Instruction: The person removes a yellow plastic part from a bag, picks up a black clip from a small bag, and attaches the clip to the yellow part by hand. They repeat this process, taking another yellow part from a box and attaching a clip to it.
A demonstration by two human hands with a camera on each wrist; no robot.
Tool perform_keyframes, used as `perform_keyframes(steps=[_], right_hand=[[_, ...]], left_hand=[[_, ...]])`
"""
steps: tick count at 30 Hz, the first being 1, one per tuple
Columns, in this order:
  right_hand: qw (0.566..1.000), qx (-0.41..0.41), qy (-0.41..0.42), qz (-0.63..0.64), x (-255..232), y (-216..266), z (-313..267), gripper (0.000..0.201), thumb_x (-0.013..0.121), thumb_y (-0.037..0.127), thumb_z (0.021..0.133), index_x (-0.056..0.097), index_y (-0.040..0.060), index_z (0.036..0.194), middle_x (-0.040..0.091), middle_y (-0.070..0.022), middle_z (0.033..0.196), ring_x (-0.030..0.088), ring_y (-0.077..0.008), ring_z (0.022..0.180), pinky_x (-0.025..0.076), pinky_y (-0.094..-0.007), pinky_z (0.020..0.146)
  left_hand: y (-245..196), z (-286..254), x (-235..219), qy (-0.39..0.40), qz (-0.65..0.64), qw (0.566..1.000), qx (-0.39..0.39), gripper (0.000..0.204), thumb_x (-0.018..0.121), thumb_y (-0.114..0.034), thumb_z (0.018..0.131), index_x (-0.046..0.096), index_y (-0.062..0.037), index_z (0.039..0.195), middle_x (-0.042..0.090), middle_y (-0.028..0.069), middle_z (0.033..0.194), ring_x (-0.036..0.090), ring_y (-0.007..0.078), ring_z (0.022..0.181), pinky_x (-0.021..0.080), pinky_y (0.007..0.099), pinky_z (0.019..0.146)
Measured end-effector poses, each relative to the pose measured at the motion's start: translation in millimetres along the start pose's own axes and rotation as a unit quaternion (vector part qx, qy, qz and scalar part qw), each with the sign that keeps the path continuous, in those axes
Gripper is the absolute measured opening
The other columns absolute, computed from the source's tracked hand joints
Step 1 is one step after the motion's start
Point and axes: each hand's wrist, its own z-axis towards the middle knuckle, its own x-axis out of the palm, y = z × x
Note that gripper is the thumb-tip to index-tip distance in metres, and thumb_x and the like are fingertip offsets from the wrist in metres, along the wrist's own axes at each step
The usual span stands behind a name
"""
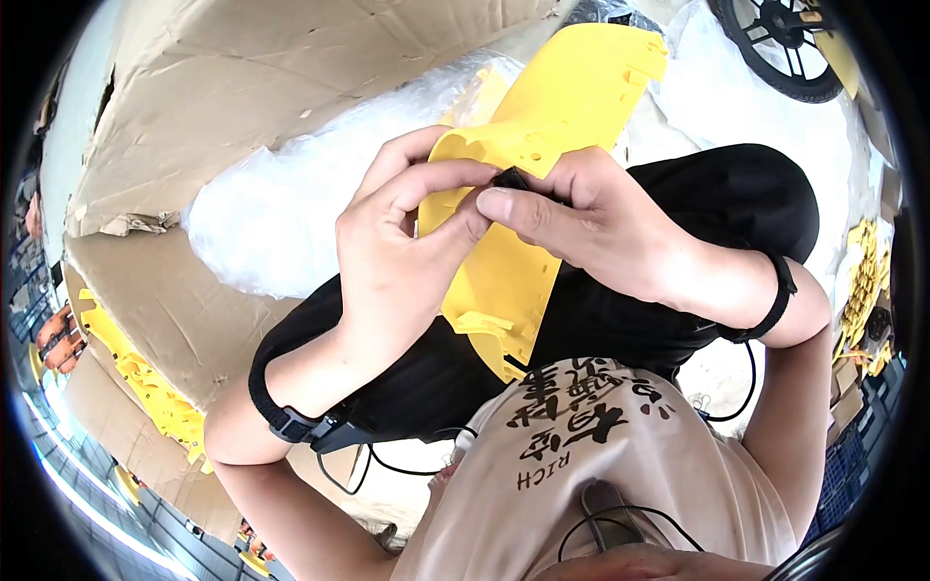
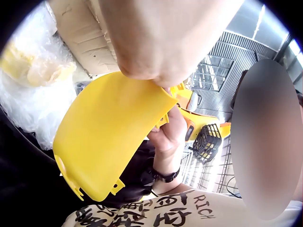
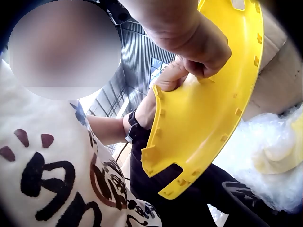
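**Two hands at the rim of a yellow shell, seated assembly**

Where the printed shirt [image 1: 601,455] fills the near edge of the head view, the person's black-trousered lap [image 1: 678,290] lies just beyond it and carries the work. The yellow plastic panel [image 1: 513,271] stands on edge over the lap, its long axis running from near to far and leaning right toward its far end. Both hands meet at its upper rim, about midway along. The left hand [image 1: 397,252] curls its fingers round the rim from the left. The right hand [image 1: 591,223], from the right, pinches a small black part [image 1: 511,179] against the same rim, thumb pressed beside the left fingertips; the two hands touch. Neither hand is nearer; the part sits between them. Farther off lie clear plastic wrap [image 1: 262,213], brown cardboard [image 1: 242,87], and at far right a black wheel [image 1: 785,48].
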Motion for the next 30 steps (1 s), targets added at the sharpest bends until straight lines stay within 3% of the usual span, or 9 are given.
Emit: perform_keyframes(steps=[4, 6, 9, 14, 17, 20, 22, 26, 30], right_hand=[[1.000, -0.009, -0.001, 0.019, 2, 2, 0, 0.030, 0.060, 0.022, 0.100, 0.067, -0.0071, 0.097, 0.057, -0.0002, 0.070, 0.045, -0.0043, 0.067, 0.041, -0.0241, 0.059], [0.996, -0.072, -0.048, 0.031, 4, 2, -1, 0.029, 0.060, 0.019, 0.100, 0.067, -0.0078, 0.105, 0.067, -0.0053, 0.084, 0.055, -0.0060, 0.078, 0.049, -0.0246, 0.070], [0.995, -0.066, -0.064, 0.033, -2, 2, -1, 0.029, 0.060, 0.018, 0.099, 0.066, -0.0077, 0.112, 0.071, -0.0098, 0.098, 0.061, -0.0088, 0.089, 0.051, -0.0261, 0.080], [0.987, -0.117, -0.110, -0.009, 2, -7, 3, 0.024, 0.062, 0.014, 0.097, 0.068, -0.0067, 0.107, 0.072, -0.0119, 0.091, 0.065, -0.0114, 0.083, 0.052, -0.0265, 0.076], [0.978, -0.146, -0.137, -0.050, 2, -7, 5, 0.022, 0.064, 0.014, 0.095, 0.070, -0.0056, 0.104, 0.071, -0.0126, 0.080, 0.063, -0.0113, 0.071, 0.051, -0.0275, 0.067], [0.977, -0.148, -0.128, -0.083, 1, -8, 6, 0.020, 0.066, 0.014, 0.094, 0.070, -0.0041, 0.101, 0.067, -0.0137, 0.072, 0.057, -0.0134, 0.061, 0.047, -0.0293, 0.060], [0.966, -0.180, -0.135, -0.129, 1, -10, 5, 0.019, 0.066, 0.015, 0.094, 0.070, -0.0030, 0.099, 0.063, -0.0143, 0.068, 0.052, -0.0167, 0.056, 0.045, -0.0303, 0.057], [0.963, -0.162, -0.142, -0.161, 2, -8, 4, 0.019, 0.067, 0.015, 0.093, 0.071, -0.0023, 0.097, 0.062, -0.0147, 0.067, 0.054, -0.0193, 0.056, 0.046, -0.0310, 0.057], [0.967, -0.179, -0.127, -0.128, 1, -8, 7, 0.021, 0.065, 0.016, 0.095, 0.070, -0.0027, 0.102, 0.067, -0.0128, 0.076, 0.062, -0.0157, 0.067, 0.050, -0.0295, 0.066]], left_hand=[[4, 2, 1, -0.003, -0.009, 1.000, 0.023, 0.022, 0.068, 0.007, 0.081, 0.071, 0.0003, 0.103, 0.059, 0.0086, 0.121, 0.061, 0.0167, 0.107, 0.049, 0.0269, 0.091], [3, 3, 0, -0.008, -0.005, 1.000, 0.020, 0.021, 0.069, 0.007, 0.082, 0.071, 0.0009, 0.103, 0.059, 0.0088, 0.121, 0.061, 0.0166, 0.107, 0.049, 0.0268, 0.091], [2, 4, -1, -0.029, -0.013, 0.999, 0.002, 0.018, 0.071, 0.004, 0.084, 0.070, 0.0019, 0.102, 0.059, 0.0090, 0.121, 0.061, 0.0159, 0.105, 0.050, 0.0266, 0.090], [1, 6, -2, -0.023, 0.028, 0.999, 0.022, 0.018, 0.072, 0.001, 0.085, 0.070, 0.0031, 0.103, 0.060, 0.0093, 0.120, 0.062, 0.0151, 0.104, 0.051, 0.0255, 0.088], [0, 5, 0, -0.022, -0.067, 0.997, -0.016, 0.018, 0.072, 0.000, 0.086, 0.070, 0.0039, 0.104, 0.061, 0.0087, 0.119, 0.062, 0.0143, 0.103, 0.051, 0.0248, 0.087], [-2, 4, 2, -0.020, -0.081, 0.995, -0.054, 0.020, 0.071, -0.001, 0.088, 0.069, 0.0046, 0.106, 0.061, 0.0082, 0.117, 0.062, 0.0137, 0.102, 0.051, 0.0242, 0.087], [2, 1, -1, -0.014, -0.058, 0.998, -0.034, 0.020, 0.071, -0.002, 0.088, 0.070, 0.0046, 0.107, 0.062, 0.0083, 0.117, 0.062, 0.0136, 0.102, 0.051, 0.0242, 0.087], [2, 0, -3, -0.019, -0.020, 1.000, -0.002, 0.018, 0.070, -0.002, 0.089, 0.070, 0.0050, 0.105, 0.062, 0.0084, 0.117, 0.062, 0.0133, 0.100, 0.052, 0.0238, 0.085], [2, 0, -2, -0.031, -0.044, 0.998, -0.021, 0.017, 0.070, -0.002, 0.088, 0.071, 0.0047, 0.104, 0.062, 0.0086, 0.117, 0.062, 0.0133, 0.098, 0.052, 0.0238, 0.084]])
